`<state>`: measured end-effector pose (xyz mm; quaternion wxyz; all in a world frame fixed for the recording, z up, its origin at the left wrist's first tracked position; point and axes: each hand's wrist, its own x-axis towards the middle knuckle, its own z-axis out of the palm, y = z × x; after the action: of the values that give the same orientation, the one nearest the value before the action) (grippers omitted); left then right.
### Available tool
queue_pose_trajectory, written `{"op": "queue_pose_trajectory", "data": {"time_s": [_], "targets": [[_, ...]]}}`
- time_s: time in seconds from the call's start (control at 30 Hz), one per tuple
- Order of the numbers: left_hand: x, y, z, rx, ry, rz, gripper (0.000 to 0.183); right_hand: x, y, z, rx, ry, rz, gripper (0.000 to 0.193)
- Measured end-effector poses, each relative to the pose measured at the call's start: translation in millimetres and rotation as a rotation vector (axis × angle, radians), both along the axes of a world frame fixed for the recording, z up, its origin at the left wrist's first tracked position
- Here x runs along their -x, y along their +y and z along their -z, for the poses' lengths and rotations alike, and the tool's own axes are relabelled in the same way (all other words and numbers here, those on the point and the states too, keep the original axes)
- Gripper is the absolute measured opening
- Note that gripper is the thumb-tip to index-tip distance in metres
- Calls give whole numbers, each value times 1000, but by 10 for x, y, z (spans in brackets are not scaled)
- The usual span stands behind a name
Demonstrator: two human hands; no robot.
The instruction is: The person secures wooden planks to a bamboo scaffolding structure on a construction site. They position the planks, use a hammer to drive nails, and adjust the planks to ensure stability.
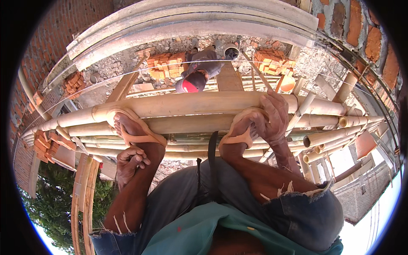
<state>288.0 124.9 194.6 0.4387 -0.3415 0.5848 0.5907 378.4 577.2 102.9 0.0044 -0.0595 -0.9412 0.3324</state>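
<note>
My feet, in tan sandals (141, 139), rest on a thick bamboo pole (191, 105) as I squat. Beside my left shin hangs my left hand (132, 163), its fingers curled in loosely with nothing visible in them. Just outside the right sandal (236, 139) is my right hand (274, 117), its fingers bent and a little apart near the toes and the pole. I make out nothing held in it. A thin wooden stick (256, 71) ends in the picture near its fingertips; whether they touch, I cannot tell.
Below, a person in a red cap (193, 81) stands by a plank (229, 76). Stacked bricks (168, 66) and rubble lie around. A taut string (114, 75) crosses ahead, below long boards (187, 21). More bamboo poles (327, 138) extend right; loose bricks (47, 145) sit at left.
</note>
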Motion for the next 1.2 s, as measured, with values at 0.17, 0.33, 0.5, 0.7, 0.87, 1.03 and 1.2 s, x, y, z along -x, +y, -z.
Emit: {"op": "queue_pose_trajectory", "data": {"time_s": [0.17, 0.33, 0.5, 0.7, 0.87, 1.03, 1.2], "targets": [[-66, -111, -12, 56, -48, 4, 12, -194, -522, -164, 139, -172, -197, 36], [-18, -42, 208, 36, 75, 433, 43, -269, -564, -66, 95, -161, -168, 24], [-210, 675, 829, 1227, 395, 1527, 85, -254, -530, -67, 97, -149, -184, 20], [-136, 897, 765, 1303, 285, 1539, 95, -271, -526, -73, 104, -137, -192, 21], [-165, 1058, 698, 1304, 539, 1414, 100, -165, -444, -87, 162, -34, -135, 30], [-104, 708, 435, 871, 369, 1056, 50, 149, 204, -2, 36, 38, 263, 29], [-92, -13, 57, -35, 141, 278, 14, 414, 944, 79, 274, -285, 770, 37]]}}
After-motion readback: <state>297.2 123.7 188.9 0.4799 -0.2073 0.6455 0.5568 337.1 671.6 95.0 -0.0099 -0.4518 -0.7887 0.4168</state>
